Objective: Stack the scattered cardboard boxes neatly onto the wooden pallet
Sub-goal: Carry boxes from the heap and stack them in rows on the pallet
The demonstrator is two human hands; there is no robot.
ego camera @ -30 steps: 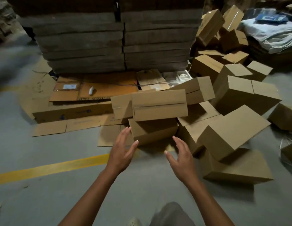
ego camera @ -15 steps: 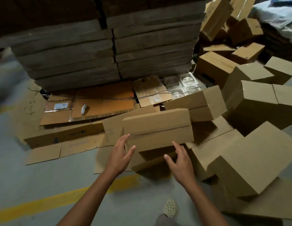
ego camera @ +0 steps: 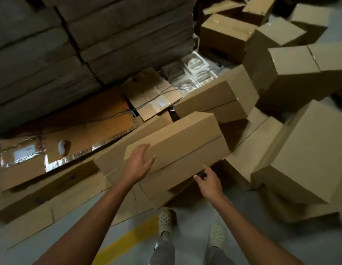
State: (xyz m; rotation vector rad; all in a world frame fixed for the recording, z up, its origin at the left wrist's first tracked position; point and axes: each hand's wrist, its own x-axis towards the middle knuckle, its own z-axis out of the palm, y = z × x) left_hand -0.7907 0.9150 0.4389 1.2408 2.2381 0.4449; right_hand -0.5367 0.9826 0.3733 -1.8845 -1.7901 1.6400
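A long brown box [ego camera: 177, 148] lies tilted right in front of both hands, on top of other boxes; the left hand [ego camera: 138, 164] rests on its near left corner, and the right hand [ego camera: 209, 181] is at its lower near edge, a bit to the right; the box is plain cardboard, smooth and flat, with a thin line running along its long side; just behind it sits another long box [ego camera: 218, 98] of the same kind; to the right of the right hand more boxes [ego camera: 292, 73] lie in a messy pile, blocky and brown, some with shiny tape; to the left of the left hand flat sheets of cardboard [ego camera: 51, 180] lie on the grey floor [ego camera: 185, 240], which has a yellow line [ego camera: 128, 240]; far past the hands stands a tall stack of flat sheets [ego camera: 90, 39], dark and layered; the left hand is spread wide, fingers on the top of the box and thumb on its side; the right hand is half open, fingers curled at the edge; I cannot tell if it touches the box.
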